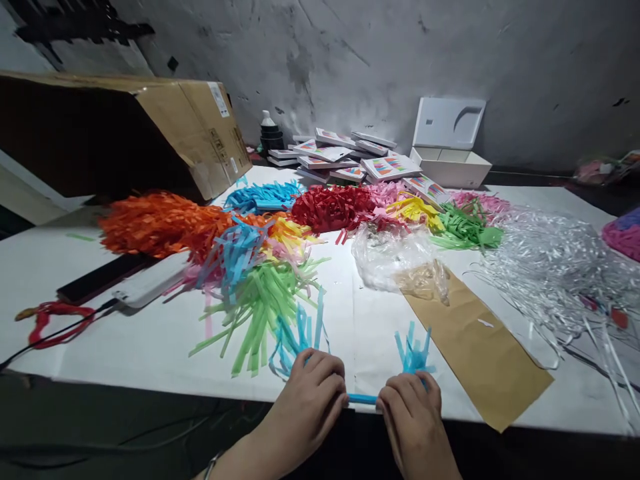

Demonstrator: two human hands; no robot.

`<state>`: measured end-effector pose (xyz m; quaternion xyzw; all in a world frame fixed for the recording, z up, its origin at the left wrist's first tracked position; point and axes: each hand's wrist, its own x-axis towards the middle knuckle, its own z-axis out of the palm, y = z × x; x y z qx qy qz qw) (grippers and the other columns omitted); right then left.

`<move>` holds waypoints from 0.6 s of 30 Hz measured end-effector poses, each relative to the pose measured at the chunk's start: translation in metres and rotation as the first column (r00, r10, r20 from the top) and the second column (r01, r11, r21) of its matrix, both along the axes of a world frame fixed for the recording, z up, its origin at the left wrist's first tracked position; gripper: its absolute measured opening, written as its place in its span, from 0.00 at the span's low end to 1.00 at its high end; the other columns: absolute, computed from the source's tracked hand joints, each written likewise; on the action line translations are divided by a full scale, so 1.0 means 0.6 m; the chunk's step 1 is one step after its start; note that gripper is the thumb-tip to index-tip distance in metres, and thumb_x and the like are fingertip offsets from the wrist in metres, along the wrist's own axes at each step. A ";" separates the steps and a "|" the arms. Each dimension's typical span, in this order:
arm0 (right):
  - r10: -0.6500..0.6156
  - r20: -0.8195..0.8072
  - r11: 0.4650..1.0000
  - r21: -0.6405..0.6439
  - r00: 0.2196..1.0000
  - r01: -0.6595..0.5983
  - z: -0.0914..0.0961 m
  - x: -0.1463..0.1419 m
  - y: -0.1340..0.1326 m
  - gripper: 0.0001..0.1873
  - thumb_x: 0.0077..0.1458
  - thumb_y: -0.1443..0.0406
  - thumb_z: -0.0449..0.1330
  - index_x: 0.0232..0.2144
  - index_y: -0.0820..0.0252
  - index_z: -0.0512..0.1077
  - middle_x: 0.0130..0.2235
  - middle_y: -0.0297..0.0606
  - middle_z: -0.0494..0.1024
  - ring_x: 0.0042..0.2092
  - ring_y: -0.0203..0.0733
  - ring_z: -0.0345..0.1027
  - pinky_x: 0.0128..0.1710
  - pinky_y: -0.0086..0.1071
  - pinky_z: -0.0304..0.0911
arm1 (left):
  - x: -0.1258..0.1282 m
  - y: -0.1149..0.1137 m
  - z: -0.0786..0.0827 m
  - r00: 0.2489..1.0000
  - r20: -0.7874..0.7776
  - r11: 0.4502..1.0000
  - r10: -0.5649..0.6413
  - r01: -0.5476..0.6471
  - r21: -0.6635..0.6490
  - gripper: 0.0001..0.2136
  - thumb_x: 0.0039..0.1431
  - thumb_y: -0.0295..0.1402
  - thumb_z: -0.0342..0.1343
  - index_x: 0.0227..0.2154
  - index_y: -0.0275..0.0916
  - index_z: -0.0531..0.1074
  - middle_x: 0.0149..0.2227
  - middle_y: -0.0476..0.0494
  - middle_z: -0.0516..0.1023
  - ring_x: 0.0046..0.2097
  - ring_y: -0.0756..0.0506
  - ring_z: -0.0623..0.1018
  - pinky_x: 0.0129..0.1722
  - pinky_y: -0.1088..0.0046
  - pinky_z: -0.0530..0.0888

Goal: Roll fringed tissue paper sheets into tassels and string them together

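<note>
A blue tissue paper tassel [363, 399] stretches between my two hands at the table's front edge. Its middle is rolled into a narrow strip, and cut fringe fans out beyond each hand. My left hand [317, 393] is closed round the strip's left part, with fringe spreading behind its fingers. My right hand [413, 413] grips the right part, and a shorter tuft of fringe sticks up past it. Fingertips of both hands face each other across a short gap. Just left of my left hand lies a light green tassel [263, 300], with a light blue tassel [237, 250] above it.
Orange fringe [165, 223], red fringe [330, 207] and silver strands [560, 253] spread across the table. A brown paper strip [480, 347] and clear plastic bag [390, 257] lie right of centre. Behind stand a cardboard box [190, 127], stacked flat boxes [330, 157] and an open white box [450, 167].
</note>
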<state>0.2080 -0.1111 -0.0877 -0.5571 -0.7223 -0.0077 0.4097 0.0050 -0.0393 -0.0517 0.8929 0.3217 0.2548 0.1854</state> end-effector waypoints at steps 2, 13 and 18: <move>-0.077 0.037 0.996 -0.051 0.996 0.078 0.006 -0.008 -0.002 0.14 0.69 0.70 0.48 0.33 0.56 0.69 0.34 0.35 0.74 0.40 0.44 0.67 0.57 0.49 0.47 | 0.007 -0.005 0.007 0.996 -0.066 0.998 0.061 -0.062 -0.024 0.06 0.64 0.24 0.51 0.32 0.39 0.69 0.39 0.44 0.74 0.42 0.42 0.72 0.49 0.57 0.63; 0.083 0.193 0.972 0.199 0.978 -0.122 0.006 -0.015 0.007 0.14 0.67 0.73 0.50 0.41 0.65 0.76 0.37 0.41 0.81 0.42 0.44 0.72 0.62 0.46 0.51 | 0.013 0.001 -0.019 0.995 -0.056 0.966 -0.086 0.097 0.240 0.07 0.66 0.24 0.55 0.32 0.41 0.72 0.33 0.50 0.77 0.40 0.45 0.71 0.57 0.56 0.55; 0.147 0.190 0.958 0.216 0.971 -0.187 0.034 -0.001 -0.006 0.17 0.67 0.76 0.48 0.34 0.64 0.75 0.30 0.37 0.79 0.36 0.39 0.74 0.58 0.44 0.53 | 0.002 -0.025 0.008 0.990 0.015 0.990 -0.140 0.140 -0.008 0.10 0.66 0.24 0.51 0.31 0.39 0.73 0.33 0.47 0.78 0.38 0.45 0.72 0.48 0.62 0.61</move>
